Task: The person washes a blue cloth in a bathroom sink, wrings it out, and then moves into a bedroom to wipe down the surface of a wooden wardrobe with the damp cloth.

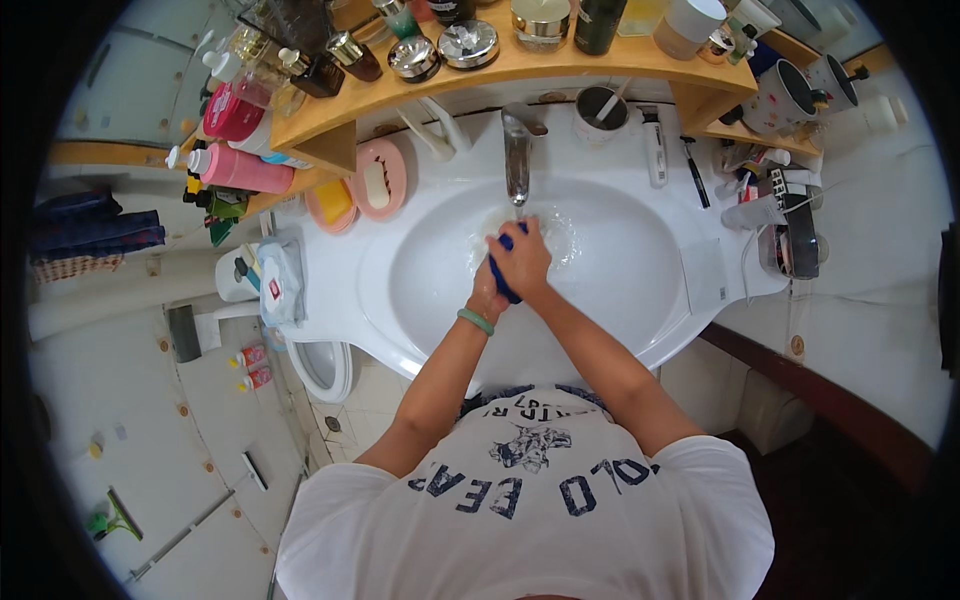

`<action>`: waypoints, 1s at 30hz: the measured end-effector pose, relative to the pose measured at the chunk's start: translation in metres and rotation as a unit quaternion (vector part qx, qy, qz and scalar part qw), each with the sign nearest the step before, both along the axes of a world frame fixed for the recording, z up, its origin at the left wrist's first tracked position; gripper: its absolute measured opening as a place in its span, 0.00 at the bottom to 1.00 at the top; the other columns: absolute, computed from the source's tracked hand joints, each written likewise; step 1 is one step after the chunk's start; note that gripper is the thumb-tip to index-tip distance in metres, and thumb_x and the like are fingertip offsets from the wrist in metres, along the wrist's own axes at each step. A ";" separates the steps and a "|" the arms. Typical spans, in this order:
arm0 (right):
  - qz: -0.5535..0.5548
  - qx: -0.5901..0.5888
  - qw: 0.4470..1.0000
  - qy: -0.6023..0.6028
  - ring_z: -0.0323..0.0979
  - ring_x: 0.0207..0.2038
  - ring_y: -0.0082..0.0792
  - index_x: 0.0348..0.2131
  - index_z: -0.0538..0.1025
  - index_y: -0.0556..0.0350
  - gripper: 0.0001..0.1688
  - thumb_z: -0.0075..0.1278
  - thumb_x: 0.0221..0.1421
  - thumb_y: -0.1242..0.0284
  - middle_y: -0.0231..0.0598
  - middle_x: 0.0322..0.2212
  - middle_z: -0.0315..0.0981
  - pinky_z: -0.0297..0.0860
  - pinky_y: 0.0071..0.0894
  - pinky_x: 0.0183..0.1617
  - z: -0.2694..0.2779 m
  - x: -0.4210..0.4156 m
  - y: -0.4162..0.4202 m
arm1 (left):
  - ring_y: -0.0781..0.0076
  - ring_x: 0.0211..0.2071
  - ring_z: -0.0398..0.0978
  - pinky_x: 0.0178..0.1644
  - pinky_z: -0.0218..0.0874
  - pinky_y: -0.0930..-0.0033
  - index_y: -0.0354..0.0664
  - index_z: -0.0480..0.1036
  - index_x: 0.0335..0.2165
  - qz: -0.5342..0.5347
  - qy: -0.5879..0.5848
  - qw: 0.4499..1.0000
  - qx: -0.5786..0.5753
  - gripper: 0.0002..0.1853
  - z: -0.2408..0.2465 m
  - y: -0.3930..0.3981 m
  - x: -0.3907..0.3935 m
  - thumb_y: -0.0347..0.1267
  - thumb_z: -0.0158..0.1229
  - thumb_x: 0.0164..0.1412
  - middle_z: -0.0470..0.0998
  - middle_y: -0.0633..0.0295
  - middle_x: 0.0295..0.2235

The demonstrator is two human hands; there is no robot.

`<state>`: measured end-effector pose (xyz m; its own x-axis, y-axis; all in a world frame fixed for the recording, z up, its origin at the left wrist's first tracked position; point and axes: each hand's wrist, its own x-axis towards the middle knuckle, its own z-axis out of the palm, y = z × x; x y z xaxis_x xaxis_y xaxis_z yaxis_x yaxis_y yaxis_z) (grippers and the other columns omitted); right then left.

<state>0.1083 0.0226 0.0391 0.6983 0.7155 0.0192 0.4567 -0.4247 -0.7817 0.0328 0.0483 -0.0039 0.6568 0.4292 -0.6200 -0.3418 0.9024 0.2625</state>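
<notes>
Both my hands meet over the white washbasin point(615, 262), just below the metal faucet point(517, 157), where water splashes in the bowl. A dark blue item point(504, 276), perhaps a cloth or sponge, is squeezed between them. My left hand point(489, 294), with a green bangle point(476, 322) at its wrist, holds it from the lower left. My right hand point(525, 259) lies over its top, fingers curled around it. The palms and part of the blue item are hidden.
Pink soap dishes point(397, 157) lie left of the faucet; a cup point(589, 133), a trimmer point(655, 150) and a razor point(696, 174) are at the right. A wooden shelf point(450, 91) with bottles and jars overhangs the back. A wipes pack point(281, 281) sits at the left edge.
</notes>
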 end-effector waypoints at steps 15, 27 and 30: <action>0.036 -0.003 0.998 0.058 0.74 0.34 0.50 0.32 0.76 0.44 0.15 0.60 0.47 0.58 0.38 0.33 0.70 0.70 0.49 0.37 0.010 -0.029 -0.026 | 0.65 0.42 0.76 0.47 0.69 0.64 0.43 0.70 0.44 -0.003 -0.083 0.996 -0.032 0.17 -0.047 0.005 -0.041 0.43 0.46 0.67 0.76 0.59 0.41; 0.041 0.061 0.819 0.569 0.73 0.42 0.32 0.46 0.74 0.62 0.22 0.59 0.51 0.73 0.46 0.41 0.76 0.68 0.27 0.45 -0.083 0.083 0.022 | 0.64 0.43 0.76 0.49 0.68 0.55 0.46 0.71 0.38 0.113 0.095 0.981 0.126 0.10 0.050 0.075 -0.050 0.39 0.53 0.65 0.77 0.63 0.39; 0.102 -0.057 0.895 0.432 0.74 0.37 0.29 0.45 0.75 0.63 0.25 0.63 0.47 0.72 0.42 0.38 0.78 0.69 0.26 0.42 -0.063 0.110 0.008 | 0.67 0.40 0.75 0.47 0.68 0.52 0.50 0.69 0.37 0.140 0.105 0.965 0.194 0.06 0.039 0.081 -0.067 0.37 0.55 0.64 0.76 0.66 0.37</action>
<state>0.2187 0.0309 -0.0241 0.2732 0.7925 -0.5453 -0.2193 -0.5006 -0.8374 -0.0344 0.1289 0.0347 0.3593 0.7983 -0.4833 -0.4597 0.6021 0.6528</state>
